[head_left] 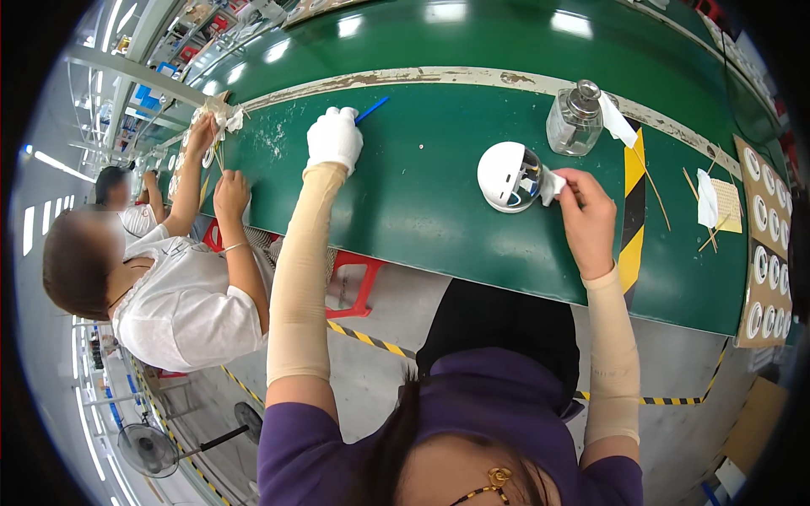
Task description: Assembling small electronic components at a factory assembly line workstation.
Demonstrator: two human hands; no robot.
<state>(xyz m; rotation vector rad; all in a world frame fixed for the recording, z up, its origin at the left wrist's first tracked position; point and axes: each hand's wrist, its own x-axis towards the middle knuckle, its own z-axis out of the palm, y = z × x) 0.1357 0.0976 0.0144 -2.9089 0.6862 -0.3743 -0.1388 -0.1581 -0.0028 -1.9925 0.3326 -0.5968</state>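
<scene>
My left hand, in a white glove, is stretched far forward over the green table with its fingers curled. A thin blue stick, like a pen, juts out on its right side; the grip itself is hidden by the glove. My bare right hand pinches a small white wipe against the right side of a round white camera. This camera has a dark clear dome facing right and sits on the table with no hand around its body.
A glass bottle with a metal top stands behind the camera. To the right lie striped tape, wooden sticks, a yellow pad and a cardboard tray of white rings. A co-worker sits at left, hands over the table.
</scene>
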